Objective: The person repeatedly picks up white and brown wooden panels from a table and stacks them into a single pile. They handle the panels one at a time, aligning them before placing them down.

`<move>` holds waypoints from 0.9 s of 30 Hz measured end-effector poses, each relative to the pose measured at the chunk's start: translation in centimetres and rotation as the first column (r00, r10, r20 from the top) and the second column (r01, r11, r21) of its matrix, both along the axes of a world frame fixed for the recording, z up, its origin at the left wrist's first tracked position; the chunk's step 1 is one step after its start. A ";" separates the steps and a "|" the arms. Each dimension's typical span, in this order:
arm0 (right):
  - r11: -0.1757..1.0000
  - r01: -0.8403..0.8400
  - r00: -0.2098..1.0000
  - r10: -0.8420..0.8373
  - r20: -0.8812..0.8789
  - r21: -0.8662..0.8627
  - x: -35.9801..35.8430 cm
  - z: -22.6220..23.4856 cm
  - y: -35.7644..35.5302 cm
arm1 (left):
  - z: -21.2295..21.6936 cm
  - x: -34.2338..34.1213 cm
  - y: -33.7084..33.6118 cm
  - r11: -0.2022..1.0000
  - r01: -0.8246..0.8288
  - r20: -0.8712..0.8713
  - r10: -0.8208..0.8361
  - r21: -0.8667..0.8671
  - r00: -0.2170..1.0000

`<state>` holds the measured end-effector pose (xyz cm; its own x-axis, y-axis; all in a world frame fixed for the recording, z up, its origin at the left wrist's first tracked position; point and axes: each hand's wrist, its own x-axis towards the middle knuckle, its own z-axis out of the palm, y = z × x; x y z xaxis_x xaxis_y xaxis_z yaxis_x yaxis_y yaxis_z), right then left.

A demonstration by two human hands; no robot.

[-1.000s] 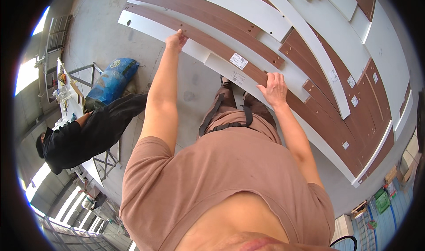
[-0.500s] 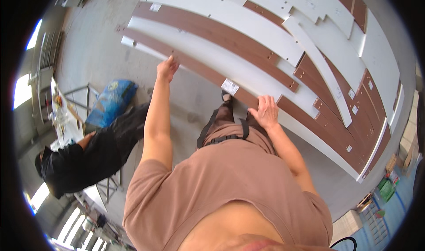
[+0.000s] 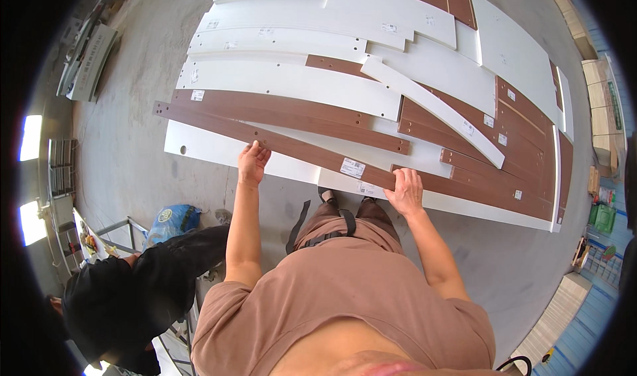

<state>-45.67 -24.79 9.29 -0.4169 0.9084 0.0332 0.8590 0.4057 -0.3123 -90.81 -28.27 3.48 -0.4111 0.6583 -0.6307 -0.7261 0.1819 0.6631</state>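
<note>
A long brown board with a white label and small holes lies slantwise in front of me, its left end above the stack's near edge. My left hand grips its near edge around the middle, thumb and fingers closed on it. At its right end, my right hand holds the board with the fingers over the top. Beneath and behind it is a white panel with a round hole. Beyond that, a brown panel lies among the stacked panels. Whether the held board touches those below, I cannot tell.
White panels and brown panels cover the wide stack, with a narrow white strip lying across them. At the left, a person in black bends near a blue sack. Board stacks stand at the far right.
My view has turned, and the stack sits differently in it. The held board has shifted away from me over the stack, uncovering more of the white panel with the hole. Both hands keep their grip.
</note>
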 end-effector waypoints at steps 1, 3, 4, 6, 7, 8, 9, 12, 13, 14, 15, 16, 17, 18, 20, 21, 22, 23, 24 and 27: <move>1.000 0.020 1.000 -0.020 -0.015 0.017 0.9 0.1 0.0 | 0.3 1.0 0.4 1.000 0.012 0.010 -0.012 0.010 1.000; 0.998 0.052 0.999 -0.052 -0.003 0.024 2.6 0.2 -0.1 | 0.8 2.9 1.2 0.998 0.052 0.022 -0.052 0.029 0.998; 0.997 0.069 0.998 -0.069 -0.003 0.031 3.5 0.2 -0.1 | 0.9 3.8 1.6 0.999 0.044 0.031 -0.045 0.028 0.999; 0.996 0.085 0.996 -0.085 0.003 0.002 5.4 -0.1 -0.2 | 1.2 5.4 2.1 0.995 0.092 0.022 -0.093 0.043 0.995; 0.996 0.089 0.996 -0.089 0.008 -0.009 6.4 -0.1 -0.2 | 1.3 6.4 2.4 0.995 0.101 0.020 -0.101 0.025 0.995; 0.996 0.091 0.996 -0.091 0.011 -0.018 7.5 -0.3 -0.1 | 1.3 7.4 2.7 0.991 0.120 0.023 -0.121 0.051 0.992; 0.994 0.103 0.995 -0.103 0.008 -0.029 8.5 -0.4 -0.1 | 1.4 8.2 3.0 0.991 0.126 0.022 -0.128 0.050 0.992; 0.992 0.114 0.993 -0.114 -0.004 -0.055 11.0 -0.9 0.4 | 1.8 10.8 3.6 0.993 0.118 0.012 -0.119 0.023 0.993; 0.993 0.102 0.995 -0.103 -0.006 -0.058 11.7 -1.1 0.7 | 1.9 11.6 3.8 0.995 0.097 0.006 -0.097 0.000 0.995; 0.993 0.091 0.996 -0.092 -0.005 -0.071 12.5 -1.2 1.1 | 1.9 12.3 3.9 0.995 0.102 0.000 -0.102 0.003 0.995; 0.994 0.067 0.997 -0.068 -0.019 -0.081 13.1 -1.3 1.5 | 1.8 12.9 4.1 0.996 0.093 -0.009 -0.093 -0.001 0.996; 0.994 0.042 0.999 -0.045 -0.029 -0.100 13.7 -1.3 1.9 | 1.7 13.4 4.2 0.997 0.072 -0.017 -0.072 -0.007 0.997; 0.993 0.014 0.999 -0.019 -0.039 -0.120 14.1 -1.4 2.5 | 1.6 13.7 4.4 0.998 0.061 -0.027 -0.062 -0.009 0.998; 0.987 -0.025 0.997 0.013 -0.075 -0.159 14.4 -1.5 3.3 | 1.4 13.8 4.4 0.999 0.044 -0.036 -0.045 -0.017 0.998; 0.967 -0.093 0.987 0.059 -0.148 -0.235 14.5 -1.7 5.6 | 1.2 13.6 4.2 1.000 0.013 -0.051 -0.014 -0.024 0.999; 0.975 -0.120 0.986 0.095 -0.138 -0.187 14.2 -1.8 6.8 | 1.0 13.3 4.1 1.000 -0.001 -0.055 0.000 -0.020 0.998; 0.980 -0.110 0.982 0.081 -0.173 -0.168 13.3 -2.0 8.2 | 0.9 13.0 4.1 0.999 -0.021 -0.055 0.019 -0.031 0.998; 0.984 -0.097 0.976 0.066 -0.206 -0.148 12.2 -2.2 9.9 | 0.7 12.7 4.1 0.999 -0.027 -0.059 0.025 -0.029 0.998; 0.988 -0.079 0.970 0.046 -0.238 -0.131 11.0 -2.4 11.7 | 0.5 12.2 4.1 0.998 -0.041 -0.061 0.038 -0.044 0.997; 0.992 -0.044 0.952 0.006 -0.305 -0.115 5.2 -3.1 17.8 | -0.3 10.6 4.3 0.999 -0.044 -0.028 0.043 -0.021 0.999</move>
<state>-40.46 -6.95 6.16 -0.4266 0.9029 0.0538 0.7060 0.3696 -0.6042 -80.18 -24.02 3.15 -0.4565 0.6255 -0.6327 -0.7149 0.1655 0.6793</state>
